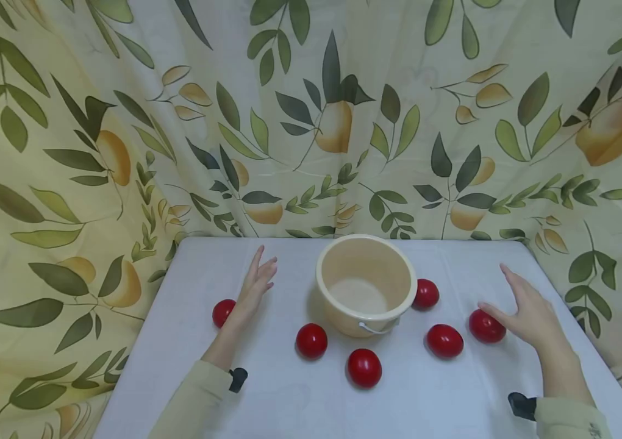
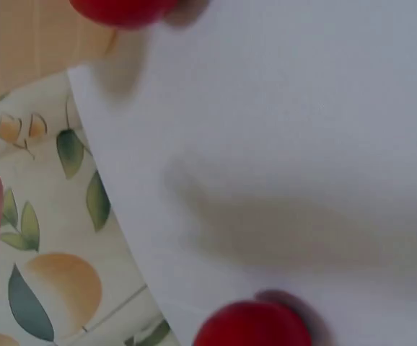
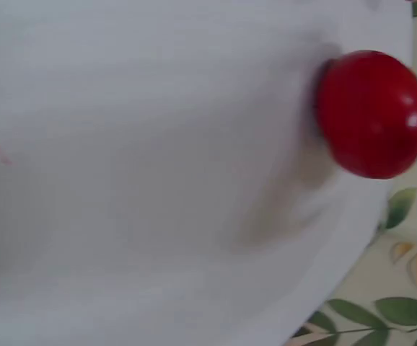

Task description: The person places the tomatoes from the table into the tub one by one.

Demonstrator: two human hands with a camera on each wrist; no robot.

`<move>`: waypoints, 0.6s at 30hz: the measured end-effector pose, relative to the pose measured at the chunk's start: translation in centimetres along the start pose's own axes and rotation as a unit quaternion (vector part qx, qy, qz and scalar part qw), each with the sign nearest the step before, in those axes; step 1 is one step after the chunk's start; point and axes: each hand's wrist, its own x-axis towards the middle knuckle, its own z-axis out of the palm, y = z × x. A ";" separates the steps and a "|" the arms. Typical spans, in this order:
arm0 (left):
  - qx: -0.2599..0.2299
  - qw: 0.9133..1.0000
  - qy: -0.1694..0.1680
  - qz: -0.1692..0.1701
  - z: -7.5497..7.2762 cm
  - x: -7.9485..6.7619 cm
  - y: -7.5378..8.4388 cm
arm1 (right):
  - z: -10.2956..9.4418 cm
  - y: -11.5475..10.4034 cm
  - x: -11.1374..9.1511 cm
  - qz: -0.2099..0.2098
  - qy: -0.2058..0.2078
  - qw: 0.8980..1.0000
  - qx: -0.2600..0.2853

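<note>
six balls [image 1: 364,368] lie spaced within table edges [image 1: 283,242], hands [image 1: 256,283] [image 1: 533,314] hovering well apart.

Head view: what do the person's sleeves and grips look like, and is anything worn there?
The left sleeve and right sleeve are pale beige. A small black left device and right device sit at the sleeve ends. The left grip and right grip are bare human hands, ungloved.

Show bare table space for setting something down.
Free: front of the tabletop, between the frontmost red ball and right sleeve; back left, between left hand and bucket. Crowded: bucket's right, where three red balls lie toward the right hand.
</note>
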 end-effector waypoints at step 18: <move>-0.196 0.970 -0.067 -0.128 5.1 1.1 0.1 | 4.6 3.9 -2.3 0.083 -0.105 0.991 0.011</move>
